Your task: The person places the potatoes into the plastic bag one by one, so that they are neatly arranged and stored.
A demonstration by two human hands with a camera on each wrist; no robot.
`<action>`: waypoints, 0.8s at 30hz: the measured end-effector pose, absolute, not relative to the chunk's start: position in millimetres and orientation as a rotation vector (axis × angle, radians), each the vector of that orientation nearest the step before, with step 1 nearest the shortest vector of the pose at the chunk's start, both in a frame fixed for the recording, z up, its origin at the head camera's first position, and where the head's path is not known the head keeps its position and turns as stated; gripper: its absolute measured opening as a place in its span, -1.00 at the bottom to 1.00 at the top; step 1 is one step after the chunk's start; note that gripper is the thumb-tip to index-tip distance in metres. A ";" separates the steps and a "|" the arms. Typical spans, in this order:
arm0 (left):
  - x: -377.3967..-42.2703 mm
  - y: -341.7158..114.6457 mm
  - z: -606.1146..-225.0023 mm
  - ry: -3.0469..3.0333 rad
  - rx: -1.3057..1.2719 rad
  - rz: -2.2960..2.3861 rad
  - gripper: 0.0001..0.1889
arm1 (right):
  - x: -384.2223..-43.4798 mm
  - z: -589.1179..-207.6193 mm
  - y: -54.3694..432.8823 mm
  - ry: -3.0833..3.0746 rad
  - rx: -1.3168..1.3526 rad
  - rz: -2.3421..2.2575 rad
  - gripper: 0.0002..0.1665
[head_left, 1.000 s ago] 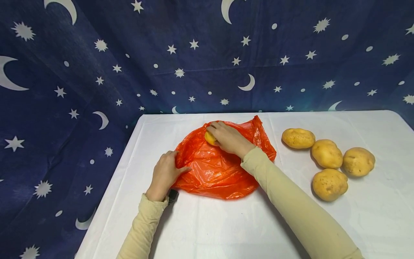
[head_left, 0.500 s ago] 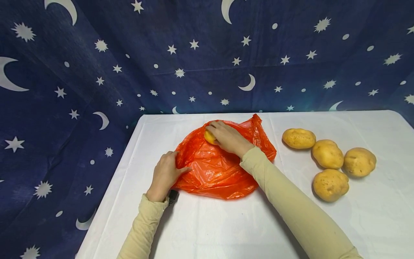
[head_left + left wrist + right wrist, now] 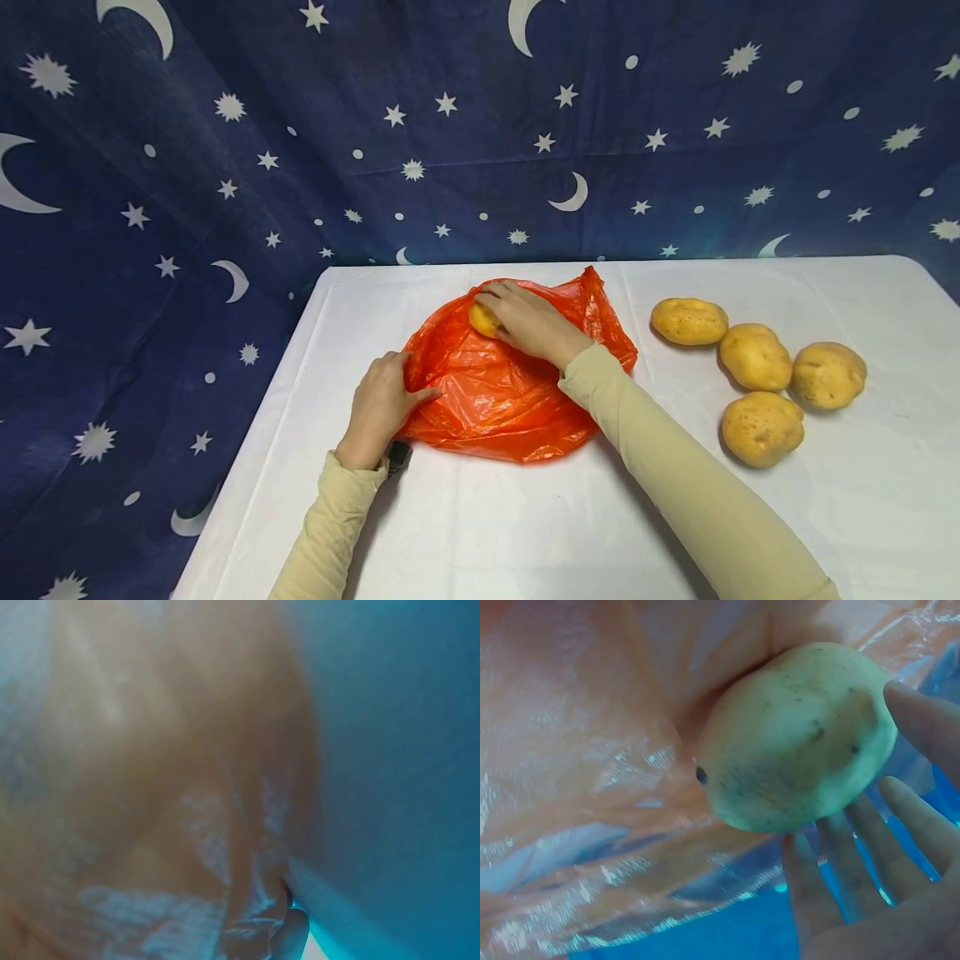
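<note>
1 bag (image 3: 480, 400) — 4 potatoes (image 3: 756, 357) on tbl (image 3: 510, 533), 1 spud (image 3: 795, 742) (in R hand (image 3: 531, 321))

- Tall navy-blue fabric backdrop (image 3: 480, 50): printed with whitish crescents, stars, spiky bursts and dots, tinged teal near its lower edge.
- White cloth-covered bench (image 3: 495, 533): plain.
- Thin, crinkled orange-red plastic bag (image 3: 487, 400): streaked with pale glints, peachy in the right wrist view.
- Four rounded golden-yellow potatoes (image 3: 756, 357): faintly freckled brown.
- Oval yellow potato (image 3: 802, 742) at the right hand (image 3: 528, 321): pale greenish in the right wrist view, dark-specked, with one blackish spot.
- Long fabric sleeves (image 3: 682, 467): plain beige.
</note>
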State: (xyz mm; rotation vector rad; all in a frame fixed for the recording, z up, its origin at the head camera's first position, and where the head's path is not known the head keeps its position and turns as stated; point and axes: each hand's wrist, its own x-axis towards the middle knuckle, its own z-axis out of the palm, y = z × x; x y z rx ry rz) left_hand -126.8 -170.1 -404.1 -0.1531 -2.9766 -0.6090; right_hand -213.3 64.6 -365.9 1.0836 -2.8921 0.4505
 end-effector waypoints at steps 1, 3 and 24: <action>-126.8 -170.0 -403.9 -2.978 -0.149 -0.611 -0.30 | -212.4 -364.7 65.1 -2.887 1.085 0.449 -0.34; -126.6 -169.9 -403.7 -2.978 -0.148 -0.614 -0.30 | -210.4 -362.0 66.3 -2.880 1.085 0.446 -0.33; -125.8 -168.8 -401.7 -2.979 -0.155 -0.620 -0.32 | -193.9 -349.2 93.1 -2.871 1.008 0.545 -0.36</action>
